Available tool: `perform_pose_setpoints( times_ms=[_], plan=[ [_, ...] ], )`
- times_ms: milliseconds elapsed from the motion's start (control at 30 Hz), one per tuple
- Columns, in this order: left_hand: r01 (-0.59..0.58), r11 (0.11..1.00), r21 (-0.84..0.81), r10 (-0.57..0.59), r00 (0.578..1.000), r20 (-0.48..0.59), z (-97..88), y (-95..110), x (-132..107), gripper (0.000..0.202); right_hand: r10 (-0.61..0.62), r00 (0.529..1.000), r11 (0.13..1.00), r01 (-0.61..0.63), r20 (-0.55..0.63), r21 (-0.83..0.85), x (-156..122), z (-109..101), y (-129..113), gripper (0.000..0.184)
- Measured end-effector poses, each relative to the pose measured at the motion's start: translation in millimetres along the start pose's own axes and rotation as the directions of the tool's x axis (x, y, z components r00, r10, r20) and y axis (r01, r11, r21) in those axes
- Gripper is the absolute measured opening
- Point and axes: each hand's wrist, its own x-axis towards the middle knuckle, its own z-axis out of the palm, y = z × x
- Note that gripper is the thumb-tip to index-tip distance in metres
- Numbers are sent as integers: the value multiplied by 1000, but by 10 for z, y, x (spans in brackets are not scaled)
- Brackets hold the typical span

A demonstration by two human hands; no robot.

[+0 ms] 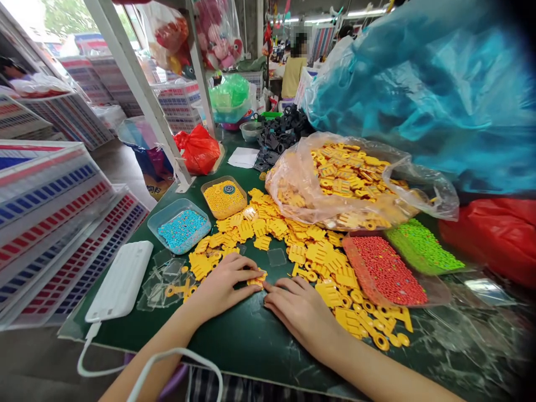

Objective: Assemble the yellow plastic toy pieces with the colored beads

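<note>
My left hand [221,285] and my right hand [297,310] lie close together on the dark green table mat [247,335]. The fingertips of my left hand grip a small yellow plastic piece [257,280]. My right fingertips rest just beside it, holding nothing. Loose yellow plastic pieces [305,254], some ring-shaped, spread around and ahead of both hands. Clear plastic scraps [161,285] lie left of my left hand. Beyond them sits a clear bag of yellow pieces [335,187].
Trays of blue beads [183,231], yellow beads [224,198], red beads [383,271] and green beads [422,245] stand on the mat. A white power bank [121,282] lies at left. Black parts [280,134], a blue bag [419,95], stacked boxes [50,234] and a person [293,75] surround it.
</note>
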Motion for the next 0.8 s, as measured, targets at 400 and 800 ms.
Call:
perform_pose_setpoints(
  times_ms=[400,800],
  plan=[
    [62,996,70,-53,991,-125,-5,-42,68,20,-8,1000,1000,7,-22,-15,1,-5,4,34],
    [147,984,104,-140,987,-74,49,-103,525,16,-42,999,998,41,-22,-54,-11,19,51,24]
  ],
)
